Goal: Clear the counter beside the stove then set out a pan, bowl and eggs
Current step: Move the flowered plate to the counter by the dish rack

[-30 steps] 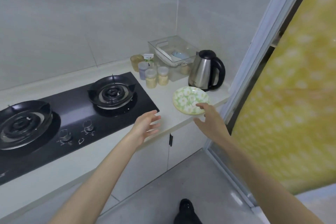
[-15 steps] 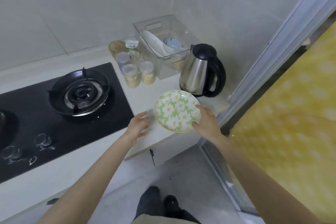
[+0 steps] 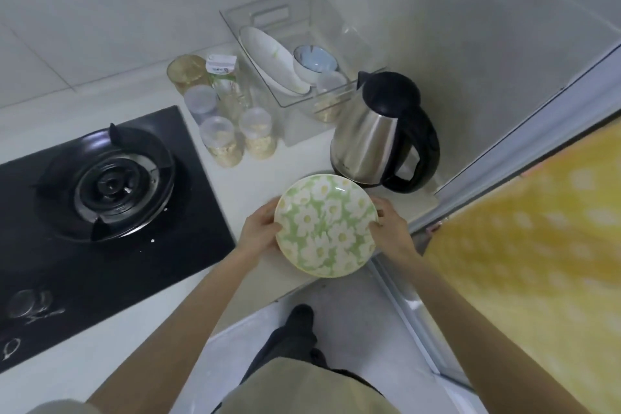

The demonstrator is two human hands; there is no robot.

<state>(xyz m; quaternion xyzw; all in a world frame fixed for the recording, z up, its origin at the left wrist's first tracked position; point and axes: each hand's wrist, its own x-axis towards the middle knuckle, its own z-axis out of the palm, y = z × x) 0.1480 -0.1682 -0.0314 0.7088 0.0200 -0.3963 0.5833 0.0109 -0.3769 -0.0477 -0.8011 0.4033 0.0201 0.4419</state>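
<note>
The left hand point(image 3: 258, 232) grips the round green ceramic plate with white flower print point(image 3: 326, 225) at its 9 o'clock rim. The right hand point(image 3: 391, 228) grips the 3 o'clock rim. The plate is over the white counter point(image 3: 255, 178), near its front edge; contact with the counter cannot be determined. The stainless-steel kettle with black handle point(image 3: 369, 141) stands at 1 o'clock from the plate, the black glass gas stove point(image 3: 111, 185) at 9 o'clock.

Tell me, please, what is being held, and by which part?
The plate, by its rim: left hand on the left edge, right hand on the right edge.
</note>
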